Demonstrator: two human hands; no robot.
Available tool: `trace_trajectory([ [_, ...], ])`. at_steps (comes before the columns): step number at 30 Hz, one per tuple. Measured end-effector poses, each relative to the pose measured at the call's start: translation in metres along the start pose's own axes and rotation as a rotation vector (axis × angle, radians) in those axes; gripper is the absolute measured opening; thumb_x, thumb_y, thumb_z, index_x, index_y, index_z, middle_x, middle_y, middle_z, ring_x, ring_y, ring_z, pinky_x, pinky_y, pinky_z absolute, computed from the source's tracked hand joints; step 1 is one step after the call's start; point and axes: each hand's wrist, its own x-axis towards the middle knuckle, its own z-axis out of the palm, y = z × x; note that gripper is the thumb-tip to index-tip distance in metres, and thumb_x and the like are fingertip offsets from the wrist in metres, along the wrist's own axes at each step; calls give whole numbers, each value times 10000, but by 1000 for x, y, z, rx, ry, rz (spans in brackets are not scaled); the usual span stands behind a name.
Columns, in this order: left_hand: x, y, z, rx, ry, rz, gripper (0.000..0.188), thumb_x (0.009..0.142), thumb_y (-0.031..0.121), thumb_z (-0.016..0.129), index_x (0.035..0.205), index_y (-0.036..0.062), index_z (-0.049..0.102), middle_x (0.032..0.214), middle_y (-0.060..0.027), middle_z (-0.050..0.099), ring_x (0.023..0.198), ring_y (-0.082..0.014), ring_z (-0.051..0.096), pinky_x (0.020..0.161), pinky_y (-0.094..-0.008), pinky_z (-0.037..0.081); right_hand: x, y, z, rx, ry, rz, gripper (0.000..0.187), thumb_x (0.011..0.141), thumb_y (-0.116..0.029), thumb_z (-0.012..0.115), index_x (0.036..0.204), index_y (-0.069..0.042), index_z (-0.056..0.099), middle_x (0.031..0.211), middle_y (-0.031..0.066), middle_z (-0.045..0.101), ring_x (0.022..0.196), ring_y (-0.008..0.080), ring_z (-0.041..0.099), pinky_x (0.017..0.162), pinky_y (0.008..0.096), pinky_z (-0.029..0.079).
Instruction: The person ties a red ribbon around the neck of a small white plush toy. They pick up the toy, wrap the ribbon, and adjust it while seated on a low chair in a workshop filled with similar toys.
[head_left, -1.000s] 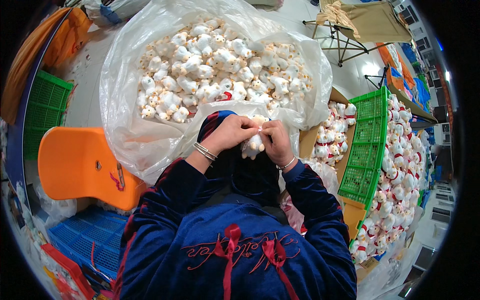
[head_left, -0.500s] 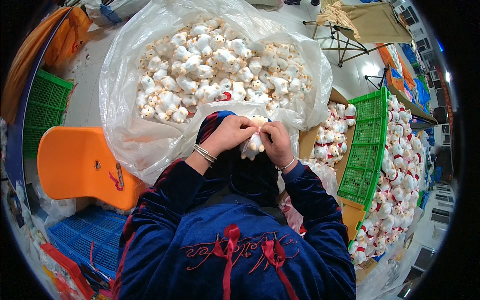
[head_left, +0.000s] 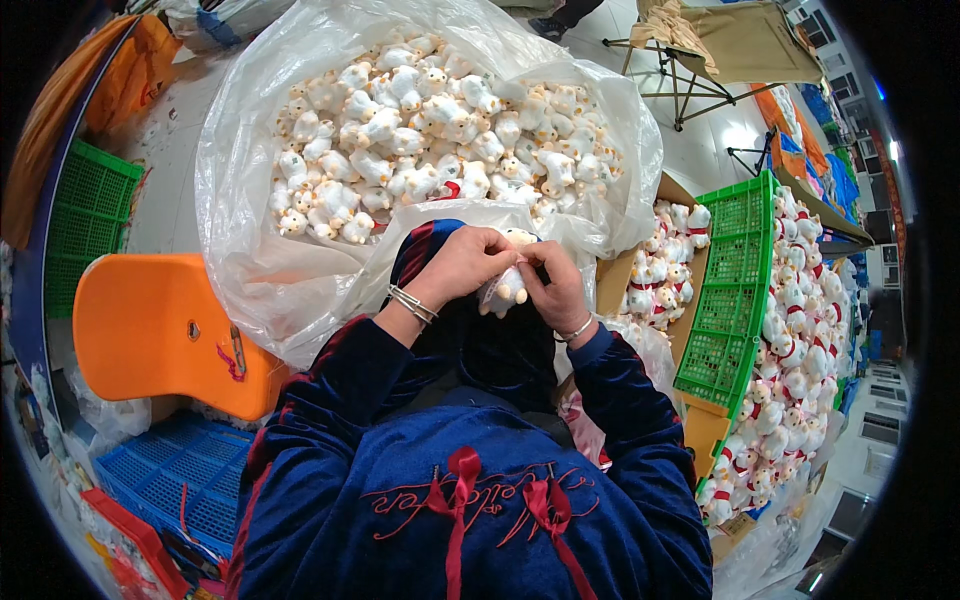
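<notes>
A small white plush toy [head_left: 507,294] with cream-coloured feet rests above my lap, its head pointing away from me. My left hand [head_left: 468,264] reaches in from the left, thumb and fingertips pinched at the toy's neck. From the other side, my right hand [head_left: 556,282] has its thumb and forefinger pressed together at the same spot. Between the fingertips a bit of pale pink ribbon shows; most of it is hidden by the fingers. Just beyond my hands lies a large clear plastic bag [head_left: 240,170], spread open around a heap of similar white plush toys [head_left: 400,140].
An orange chair [head_left: 150,330] stands at my left, above a blue crate [head_left: 180,475]. To my right are a cardboard box [head_left: 690,345] of toys with red neck ribbons, a green crate [head_left: 722,300] and more ribboned toys [head_left: 790,370]. A folding cot [head_left: 740,45] stands far right.
My right fingers have shifted slightly left and curled closer over the toy's neck, covering more of the ribbon. At the far top, another person's leg and shoe have come further into view.
</notes>
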Motion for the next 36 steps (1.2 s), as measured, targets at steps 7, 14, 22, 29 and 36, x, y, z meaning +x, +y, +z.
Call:
trace_trajectory([
  [7, -5, 9, 2, 102, 61, 4, 287, 869, 243, 725, 905, -42, 718, 765, -132, 719, 675, -133, 661, 648, -288, 537, -2, 0, -7, 201, -82, 226, 283, 901, -12, 668, 1168, 10, 576, 991, 75, 656, 873, 128, 618, 811, 265, 508],
  [14, -9, 15, 0, 183, 37, 9, 249, 916, 210, 671, 947, -36, 697, 796, -58, 699, 718, -80, 612, 666, -264, 513, -5, 8, -3, 237, -8, 225, 247, 900, -19, 669, 1129, 8, 583, 935, 98, 680, 837, 158, 669, 777, 281, 537],
  [22, -15, 2, 7, 259, 166, 137, 208, 933, 171, 601, 940, -37, 614, 771, -123, 651, 696, -182, 614, 663, -322, 503, -14, 6, -1, 259, 81, 315, 206, 901, -17, 663, 1093, 6, 593, 930, 87, 676, 816, 151, 665, 758, 278, 534],
  [29, -22, -2, 11, 187, 228, 137, 214, 956, 185, 592, 950, -29, 606, 746, -94, 634, 680, -156, 595, 649, -324, 492, -22, -2, 1, 107, 178, 245, 168, 933, -42, 625, 1090, 6, 586, 992, 87, 639, 867, 122, 614, 744, 260, 509],
  [36, -22, 19, 22, 217, 167, -47, 348, 928, 321, 680, 855, -12, 610, 726, -66, 624, 656, -130, 579, 603, -312, 480, -35, 9, -1, 407, 75, 533, 251, 974, -99, 601, 1188, 29, 574, 1016, 80, 667, 880, 124, 636, 770, 275, 526],
])
